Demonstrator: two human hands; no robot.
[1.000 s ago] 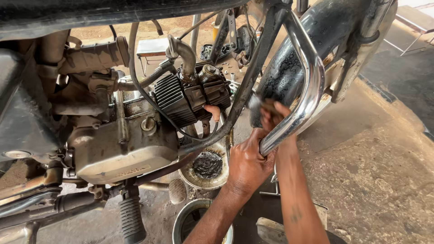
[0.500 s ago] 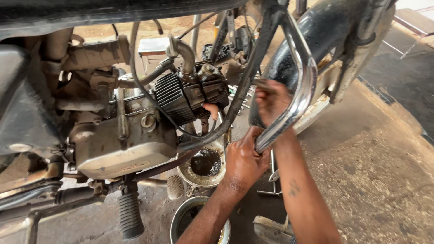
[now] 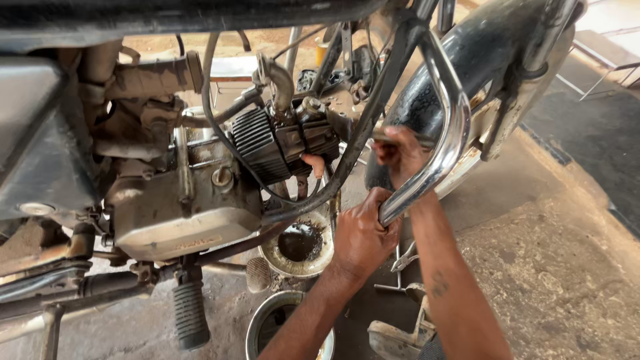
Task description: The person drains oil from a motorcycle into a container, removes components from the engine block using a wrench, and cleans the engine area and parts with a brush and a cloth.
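Note:
A motorcycle engine [image 3: 187, 207] with a finned cylinder [image 3: 267, 143] fills the left half of the head view. A curved chrome guard bar [image 3: 453, 127] runs down in front of the black frame tube [image 3: 360, 140]. My left hand [image 3: 363, 233] is closed around the lower end of that chrome bar, right where it meets the frame. My right hand [image 3: 400, 153] is higher up, tucked behind the bar beside the black front mudguard [image 3: 480, 60]. Its fingers are closed on a thin metal tool [image 3: 385, 136], most of which is hidden by the hand.
Under the engine stands a round metal pan [image 3: 267, 250] with dark oil in it, and a second round tin [image 3: 257, 330] sits nearer me. A rubber footpeg [image 3: 190, 313] sticks down at lower left. Loose metal tools [image 3: 400, 267] lie on the stained concrete floor [image 3: 553, 267].
Both hands keep their hold. My right hand has shifted slightly upward behind the chrome bar, and the view has drifted a little.

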